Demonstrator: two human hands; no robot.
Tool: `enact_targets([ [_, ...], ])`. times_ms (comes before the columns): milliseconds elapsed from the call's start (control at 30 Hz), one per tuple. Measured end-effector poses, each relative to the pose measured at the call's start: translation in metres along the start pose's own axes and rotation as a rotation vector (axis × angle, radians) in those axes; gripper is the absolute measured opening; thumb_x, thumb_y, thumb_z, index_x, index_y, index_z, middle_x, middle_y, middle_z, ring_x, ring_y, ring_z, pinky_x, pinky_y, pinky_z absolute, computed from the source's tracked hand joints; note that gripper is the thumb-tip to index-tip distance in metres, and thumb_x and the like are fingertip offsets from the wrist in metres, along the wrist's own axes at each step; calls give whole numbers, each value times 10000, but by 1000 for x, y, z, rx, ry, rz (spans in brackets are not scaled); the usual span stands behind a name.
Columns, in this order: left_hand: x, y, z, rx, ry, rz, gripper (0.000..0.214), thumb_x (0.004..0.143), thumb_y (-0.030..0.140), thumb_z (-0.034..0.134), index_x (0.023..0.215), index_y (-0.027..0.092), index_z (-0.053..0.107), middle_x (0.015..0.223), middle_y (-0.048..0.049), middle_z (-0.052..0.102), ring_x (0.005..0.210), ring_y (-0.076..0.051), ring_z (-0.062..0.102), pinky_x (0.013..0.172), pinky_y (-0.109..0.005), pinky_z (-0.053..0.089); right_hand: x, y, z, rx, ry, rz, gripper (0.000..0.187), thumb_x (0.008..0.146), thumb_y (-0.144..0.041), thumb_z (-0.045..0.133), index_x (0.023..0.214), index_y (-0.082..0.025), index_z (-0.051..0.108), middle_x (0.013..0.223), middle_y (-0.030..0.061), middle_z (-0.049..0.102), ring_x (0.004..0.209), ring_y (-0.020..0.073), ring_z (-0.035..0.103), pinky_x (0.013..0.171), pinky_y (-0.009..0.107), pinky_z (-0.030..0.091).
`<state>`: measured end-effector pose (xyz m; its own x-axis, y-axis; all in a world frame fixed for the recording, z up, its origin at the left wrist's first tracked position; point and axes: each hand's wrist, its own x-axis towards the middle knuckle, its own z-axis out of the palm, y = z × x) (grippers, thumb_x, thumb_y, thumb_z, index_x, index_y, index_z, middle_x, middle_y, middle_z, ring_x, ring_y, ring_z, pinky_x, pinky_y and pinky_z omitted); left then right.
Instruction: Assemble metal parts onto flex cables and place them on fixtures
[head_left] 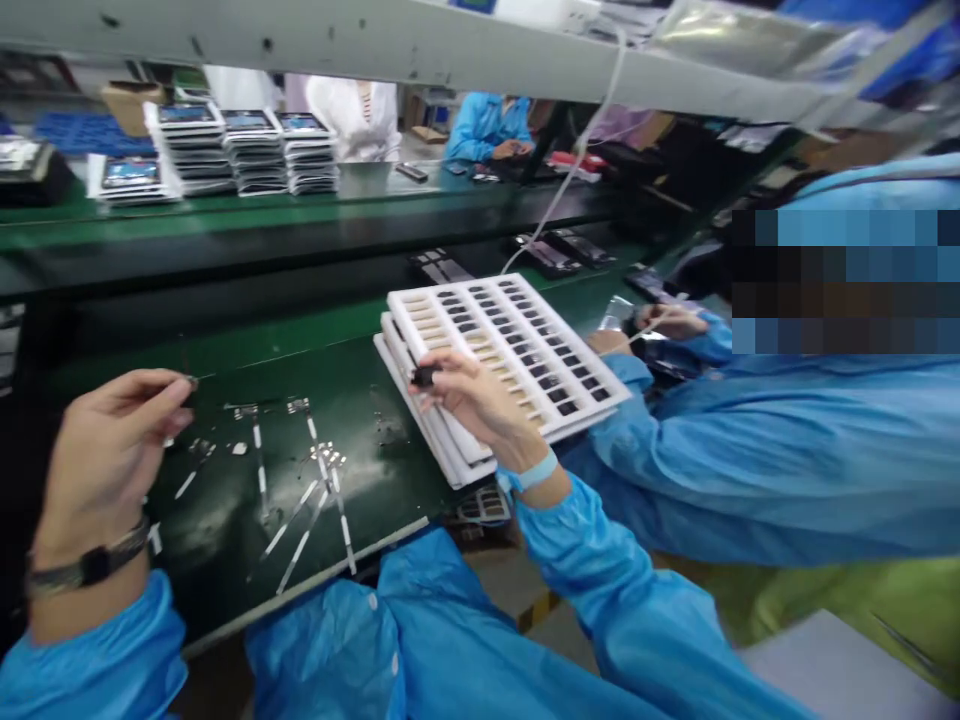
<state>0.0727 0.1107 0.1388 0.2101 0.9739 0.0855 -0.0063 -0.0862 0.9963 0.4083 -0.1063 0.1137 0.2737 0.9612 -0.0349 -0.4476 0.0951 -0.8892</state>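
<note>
Our right hand (pixel 480 405) pinches a black part (pixel 424 376) above the white trays (pixel 450 315), our left hand (pixel 109 450) is narrow, its hold unclear; a loose pinch could drop the part among the slots (pixel 510 340).

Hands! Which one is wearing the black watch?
The left hand wears the black watch. The right hand has a pale blue wristband instead and pinches a small black part.
</note>
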Motion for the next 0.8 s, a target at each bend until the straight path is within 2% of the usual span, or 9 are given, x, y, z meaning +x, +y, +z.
enact_targets([
  [100, -6, -11, 11, -203, 2, -98, 363, 516, 266, 1000, 794, 178, 783, 744, -23, 721, 569, -124, 643, 467, -210, 490, -16, 52, 35, 169, -153, 179, 357, 781, -241, 930, 968, -224, 626, 987, 41, 780, 877, 220, 802, 633, 269, 635],
  [200, -8, -33, 17, -321, -22, -95, 335, 546, 235, 972, 813, 195, 773, 833, -37, 746, 710, -178, 725, 565, -256, 561, -21, 95, 60, 249, -255, 338, 394, 802, -311, 923, 1088, -228, 664, 927, 53, 794, 798, 218, 796, 586, 260, 615],
  [267, -10, -48, 17, -286, -9, -45, 286, 593, 252, 945, 824, 199, 785, 863, -43, 752, 762, -183, 728, 629, -274, 579, -16, 110, 71, 244, -290, 386, 428, 812, -340, 912, 1158, -216, 694, 926, 66, 798, 796, 221, 792, 592, 267, 614],
  [367, -13, -63, 15, -104, 85, 90, 203, 662, 249, 903, 838, 194, 818, 829, -38, 747, 706, -141, 664, 626, -251, 540, 0, 114, 78, 223, -299, 348, 356, 797, -320, 917, 1037, -211, 678, 944, 62, 797, 754, 199, 766, 569, 256, 582],
  [433, -16, -70, 14, -43, 107, 134, 156, 716, 237, 864, 860, 190, 829, 784, -33, 737, 671, -135, 651, 594, -241, 513, 12, 109, 78, 192, -300, 301, 359, 811, -332, 905, 1017, -222, 632, 928, 51, 791, 689, 174, 726, 525, 238, 530],
  [533, -18, -77, 13, -99, 73, 89, 165, 780, 261, 804, 921, 178, 819, 850, -69, 782, 745, -187, 740, 617, -265, 552, 30, 101, 75, 101, -298, 236, 373, 849, -377, 869, 1090, -239, 619, 871, 19, 751, 621, 145, 645, 485, 223, 462],
  [633, -18, -84, 14, -188, 78, 48, 204, 821, 309, 743, 958, 167, 797, 994, -119, 817, 884, -246, 795, 686, -311, 602, 43, 98, 74, -15, -253, 173, 321, 875, -414, 848, 1050, -239, 644, 866, -9, 681, 600, 109, 570, 472, 210, 406],
  [700, -17, -87, 14, -226, 99, 46, 205, 839, 342, 729, 935, 167, 780, 975, -118, 815, 870, -245, 797, 681, -312, 603, 49, 99, 75, -65, -226, 150, 307, 883, -440, 842, 1004, -231, 653, 871, -14, 644, 603, 96, 549, 472, 208, 386],
  [800, -16, -89, 13, -225, 108, 51, 190, 837, 354, 765, 893, 172, 765, 909, -96, 803, 789, -212, 779, 661, -292, 589, 55, 101, 79, -72, -240, 167, 334, 869, -459, 846, 1048, -220, 696, 879, -6, 630, 639, 115, 588, 496, 229, 434],
])
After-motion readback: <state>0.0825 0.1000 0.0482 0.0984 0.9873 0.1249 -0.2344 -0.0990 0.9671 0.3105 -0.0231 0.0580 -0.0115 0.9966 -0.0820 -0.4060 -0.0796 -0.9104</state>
